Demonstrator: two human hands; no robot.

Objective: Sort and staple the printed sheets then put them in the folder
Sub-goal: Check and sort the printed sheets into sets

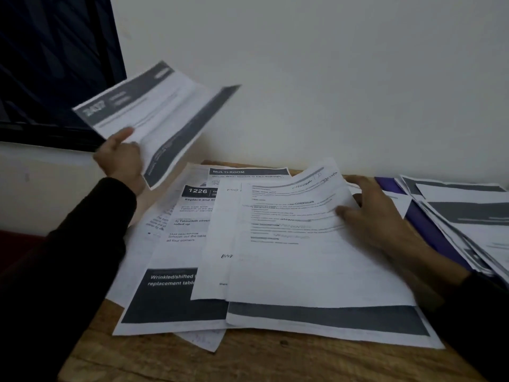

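Sorting's only underway: the loose printed sheets (275, 244) sprawl unstapled mid-table, the purple folder (429, 224) just right of them under another pile. Right hand (377, 213) rests flat-fingered on the spread's right edge; left hand (121, 158) pinches a lifted sheet (154, 117) above its left side — no stapler visible.

A plain home corner: wooden table (248, 359) against bare wall (330, 78).

2 hands (121, 158), 1 purple folder (424, 221), 1 raised sheet (154, 117), loose sheets (275, 244) uncountable.

Dim, grainy, blurred toward edges
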